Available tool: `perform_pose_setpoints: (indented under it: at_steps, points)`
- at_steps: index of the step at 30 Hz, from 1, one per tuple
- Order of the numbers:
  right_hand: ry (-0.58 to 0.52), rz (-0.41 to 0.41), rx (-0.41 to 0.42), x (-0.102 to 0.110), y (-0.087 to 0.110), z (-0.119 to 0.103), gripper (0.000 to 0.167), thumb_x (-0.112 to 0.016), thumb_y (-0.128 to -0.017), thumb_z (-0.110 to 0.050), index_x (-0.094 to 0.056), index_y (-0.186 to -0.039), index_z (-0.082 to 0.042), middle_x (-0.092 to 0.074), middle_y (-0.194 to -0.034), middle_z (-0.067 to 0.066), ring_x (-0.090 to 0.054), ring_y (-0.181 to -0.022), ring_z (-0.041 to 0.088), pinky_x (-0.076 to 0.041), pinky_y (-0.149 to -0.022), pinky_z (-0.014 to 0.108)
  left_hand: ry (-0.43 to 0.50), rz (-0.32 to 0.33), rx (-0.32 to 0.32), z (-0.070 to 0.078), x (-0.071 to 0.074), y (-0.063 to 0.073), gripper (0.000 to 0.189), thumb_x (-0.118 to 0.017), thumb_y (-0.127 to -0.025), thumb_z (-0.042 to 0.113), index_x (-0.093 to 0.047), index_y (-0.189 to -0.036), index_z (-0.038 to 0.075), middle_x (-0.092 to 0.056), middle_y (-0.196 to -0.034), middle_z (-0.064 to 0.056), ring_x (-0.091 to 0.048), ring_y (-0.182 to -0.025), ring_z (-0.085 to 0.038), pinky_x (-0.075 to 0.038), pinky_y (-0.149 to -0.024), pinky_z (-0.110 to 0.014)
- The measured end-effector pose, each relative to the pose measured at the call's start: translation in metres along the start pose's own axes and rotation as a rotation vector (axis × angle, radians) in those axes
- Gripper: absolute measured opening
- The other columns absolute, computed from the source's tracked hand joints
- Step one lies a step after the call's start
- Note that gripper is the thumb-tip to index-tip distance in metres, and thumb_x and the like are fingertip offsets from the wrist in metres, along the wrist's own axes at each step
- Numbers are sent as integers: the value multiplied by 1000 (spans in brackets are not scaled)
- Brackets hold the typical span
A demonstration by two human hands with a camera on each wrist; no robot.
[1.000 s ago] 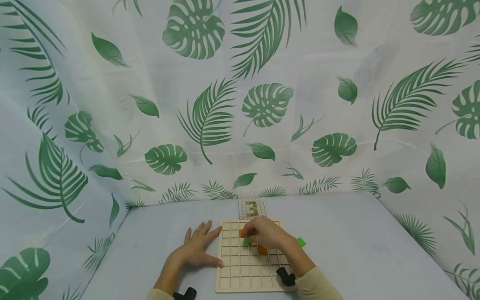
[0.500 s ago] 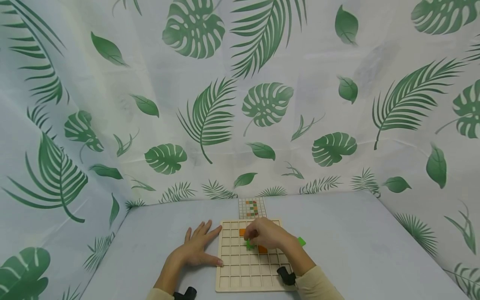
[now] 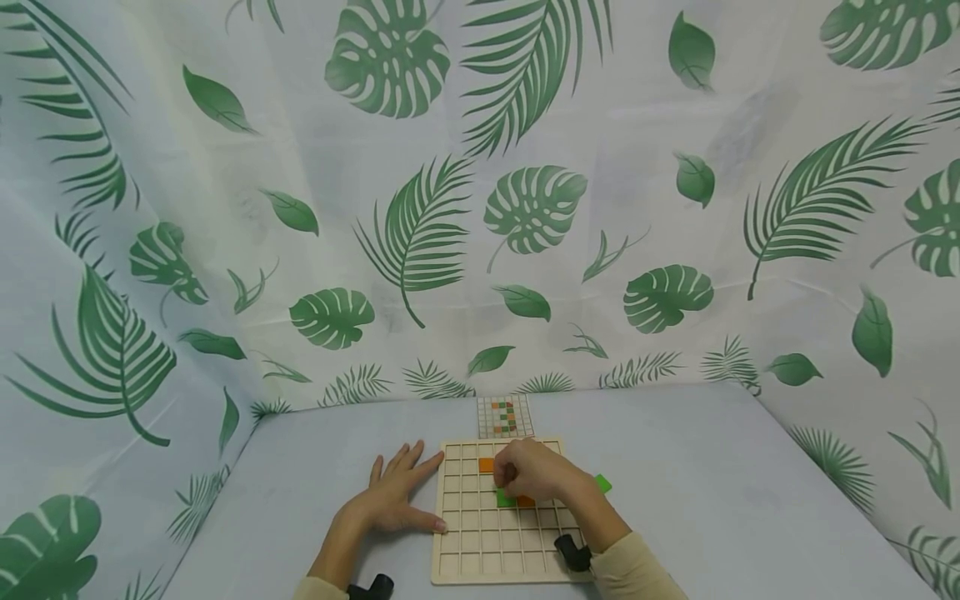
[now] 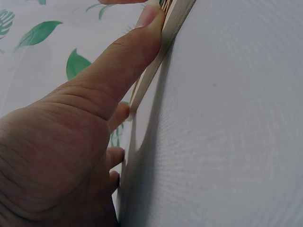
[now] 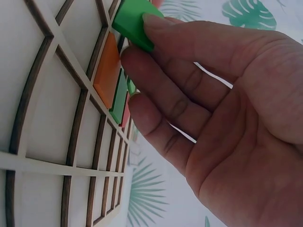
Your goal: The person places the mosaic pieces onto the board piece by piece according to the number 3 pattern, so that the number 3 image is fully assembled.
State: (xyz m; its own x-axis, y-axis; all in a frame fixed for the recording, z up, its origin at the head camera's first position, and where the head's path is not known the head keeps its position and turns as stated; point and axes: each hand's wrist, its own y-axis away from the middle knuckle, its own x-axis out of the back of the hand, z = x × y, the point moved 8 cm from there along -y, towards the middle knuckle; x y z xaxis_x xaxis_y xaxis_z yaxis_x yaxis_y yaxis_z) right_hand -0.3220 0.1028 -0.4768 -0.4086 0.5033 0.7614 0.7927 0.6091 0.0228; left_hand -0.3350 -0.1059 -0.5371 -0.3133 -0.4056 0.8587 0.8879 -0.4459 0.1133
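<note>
A wooden grid board lies on the table in front of me. My right hand is over its far half. In the right wrist view, thumb and forefinger of that hand pinch a green tile, held tilted at a cell. From the head view this green tile sits just left of an orange tile. Another orange tile fills a cell farther back. My left hand rests flat on the table with its thumb against the board's left edge.
A small pattern card lies just beyond the board. A loose green tile lies on the table right of the board. Leaf-print cloth walls stand close on three sides. More orange and green tiles sit in cells.
My right hand has brought the green tile toward me and slightly right, down to the cell beside the near orange tile. The left hand has not moved.
</note>
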Motion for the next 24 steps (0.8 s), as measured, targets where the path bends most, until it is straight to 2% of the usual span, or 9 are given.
perform_pose_setpoints:
  at_steps: [12,24]
  points:
    - [28,-20,-1,-1,0,2,19,-82,-82,6,-74,-81,-12,-70,-76,-4,-57,-66,4,-51,-60,23,0,9,-7,1,1,1,114,-85,-67,72,-39,-162,29,-18,-174,-17,-11,-161,-45,4,-122,-76]
    - [59,-16,-45,-3,1,6,24,-88,-74,5,-77,-84,-13,-71,-79,-5,-58,-71,4,-52,-64,24,7,5,-15,3,1,2,114,-86,-68,70,-39,-162,27,-18,-174,-18,-10,-161,-45,4,-122,-76]
